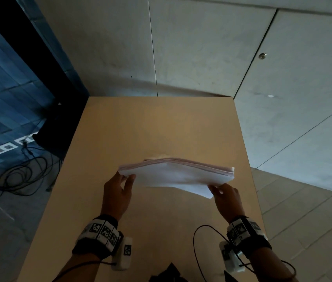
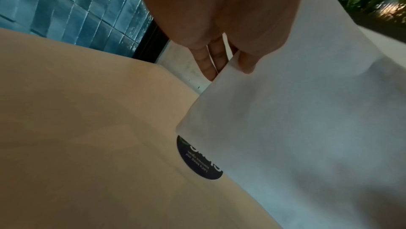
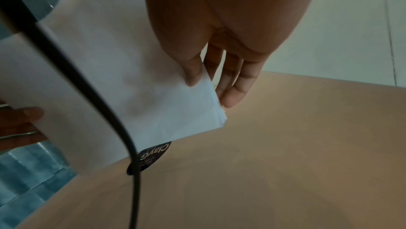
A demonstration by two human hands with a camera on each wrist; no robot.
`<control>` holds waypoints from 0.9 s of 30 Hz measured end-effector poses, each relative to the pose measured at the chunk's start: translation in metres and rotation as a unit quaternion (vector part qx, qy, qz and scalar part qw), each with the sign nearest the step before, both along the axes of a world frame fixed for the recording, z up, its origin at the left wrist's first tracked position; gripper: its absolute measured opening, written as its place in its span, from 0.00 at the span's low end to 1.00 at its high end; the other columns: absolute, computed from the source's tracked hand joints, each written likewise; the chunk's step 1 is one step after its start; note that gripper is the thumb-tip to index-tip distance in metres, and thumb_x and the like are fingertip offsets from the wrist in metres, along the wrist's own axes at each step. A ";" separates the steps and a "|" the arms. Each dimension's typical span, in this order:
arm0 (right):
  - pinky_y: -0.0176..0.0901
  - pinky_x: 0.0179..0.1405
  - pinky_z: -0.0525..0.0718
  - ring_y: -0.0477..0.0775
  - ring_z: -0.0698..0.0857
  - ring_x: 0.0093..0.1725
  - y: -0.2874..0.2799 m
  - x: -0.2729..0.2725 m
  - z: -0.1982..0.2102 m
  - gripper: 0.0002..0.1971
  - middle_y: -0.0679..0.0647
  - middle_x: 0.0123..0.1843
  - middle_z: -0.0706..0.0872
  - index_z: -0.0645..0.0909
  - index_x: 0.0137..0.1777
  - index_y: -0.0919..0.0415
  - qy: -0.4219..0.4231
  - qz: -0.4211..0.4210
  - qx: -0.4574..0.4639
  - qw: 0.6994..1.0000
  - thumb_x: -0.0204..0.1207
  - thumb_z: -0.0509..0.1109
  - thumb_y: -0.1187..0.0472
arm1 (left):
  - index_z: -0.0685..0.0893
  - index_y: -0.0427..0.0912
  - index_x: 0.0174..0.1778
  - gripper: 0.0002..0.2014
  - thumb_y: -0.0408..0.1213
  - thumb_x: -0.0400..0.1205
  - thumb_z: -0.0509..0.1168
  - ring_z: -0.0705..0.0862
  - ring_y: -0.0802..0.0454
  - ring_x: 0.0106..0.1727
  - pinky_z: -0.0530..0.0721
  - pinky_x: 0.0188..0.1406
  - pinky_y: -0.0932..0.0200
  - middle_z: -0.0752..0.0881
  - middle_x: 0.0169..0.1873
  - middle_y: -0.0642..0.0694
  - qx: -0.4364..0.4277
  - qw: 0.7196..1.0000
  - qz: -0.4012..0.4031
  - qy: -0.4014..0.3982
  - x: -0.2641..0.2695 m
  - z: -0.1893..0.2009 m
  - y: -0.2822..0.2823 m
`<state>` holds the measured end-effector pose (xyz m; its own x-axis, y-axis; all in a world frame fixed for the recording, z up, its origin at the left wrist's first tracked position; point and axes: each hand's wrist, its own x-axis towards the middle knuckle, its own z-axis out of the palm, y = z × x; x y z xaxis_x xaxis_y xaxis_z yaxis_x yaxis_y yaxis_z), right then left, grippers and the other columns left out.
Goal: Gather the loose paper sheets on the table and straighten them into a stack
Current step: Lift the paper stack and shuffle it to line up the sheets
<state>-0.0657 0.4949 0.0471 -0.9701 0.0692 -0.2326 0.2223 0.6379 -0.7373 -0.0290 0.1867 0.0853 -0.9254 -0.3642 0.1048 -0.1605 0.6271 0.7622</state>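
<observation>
Grey concrete wall panels (image 1: 201,47) rise behind a tan wooden surface (image 1: 161,129), with blue tiled flooring and loose black cables (image 1: 18,169) off to its left. Above the surface, a stack of white paper sheets (image 1: 179,175) is held up between both hands, apart from the wood and tilted so its far edge shows the layered sheets. The left hand (image 1: 117,195) pinches the stack's left end, thumb on the near face and fingers (image 2: 208,66) behind it, as the left wrist view shows. The right hand (image 1: 225,197) grips the right end the same way, thumb pressed on the front sheet and fingers (image 3: 232,85) curled behind the corner. A dark round sticker (image 2: 197,159) with white lettering lies on the surface below the stack, partly covered by it in both wrist views. Marker-patterned wristbands (image 1: 102,231) wrap both wrists, and a thin black cord (image 3: 98,102) crosses the right wrist view.
</observation>
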 end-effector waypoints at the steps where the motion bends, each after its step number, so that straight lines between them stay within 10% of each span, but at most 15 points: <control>1: 0.40 0.48 0.76 0.48 0.82 0.44 0.000 0.000 0.000 0.12 0.55 0.50 0.89 0.85 0.58 0.64 -0.002 -0.003 -0.007 1.000 0.80 0.68 0.58 | 0.85 0.29 0.53 0.11 0.34 0.81 0.68 0.83 0.51 0.52 0.78 0.51 0.58 0.89 0.49 0.34 0.000 1.000 0.000 -0.004 0.001 -0.002 0.000; 7: 0.41 0.50 0.75 0.58 0.86 0.57 0.003 0.002 -0.026 0.15 0.57 0.60 0.88 0.82 0.64 0.57 -0.120 0.048 0.020 0.991 0.79 0.69 0.57 | 0.82 0.33 0.60 0.13 0.35 0.83 0.65 0.86 0.44 0.56 0.79 0.49 0.61 0.88 0.54 0.37 0.030 0.993 -0.041 -0.110 0.005 -0.027 -0.003; 16: 0.41 0.50 0.78 0.51 0.85 0.44 0.003 0.001 -0.020 0.11 0.58 0.50 0.91 0.88 0.55 0.63 -0.003 -0.028 0.000 1.000 0.79 0.70 0.58 | 0.86 0.30 0.56 0.10 0.31 0.81 0.67 0.83 0.54 0.50 0.76 0.50 0.70 0.89 0.49 0.38 -0.025 0.999 -0.037 0.008 0.007 -0.007 0.002; 22: 0.43 0.53 0.78 0.55 0.85 0.56 0.006 -0.004 -0.027 0.13 0.54 0.57 0.88 0.83 0.61 0.57 -0.054 0.020 0.010 0.998 0.78 0.71 0.57 | 0.81 0.33 0.64 0.15 0.35 0.83 0.64 0.85 0.42 0.58 0.78 0.52 0.59 0.87 0.56 0.36 0.018 0.994 -0.032 -0.104 0.006 -0.024 0.002; 27: 0.40 0.50 0.76 0.50 0.84 0.50 0.008 -0.008 -0.017 0.13 0.48 0.52 0.88 0.85 0.62 0.54 -0.044 0.010 -0.048 0.998 0.79 0.70 0.56 | 0.81 0.40 0.62 0.12 0.35 0.84 0.62 0.83 0.52 0.48 0.76 0.39 0.68 0.86 0.47 0.47 0.012 0.994 -0.059 -0.093 -0.004 -0.015 0.003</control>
<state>-0.0735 0.5030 0.0300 -0.9464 0.0237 -0.3221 0.2775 0.5699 -0.7734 -0.0329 0.1896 0.0705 -0.9644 -0.2523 -0.0790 -0.2260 0.6316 0.7416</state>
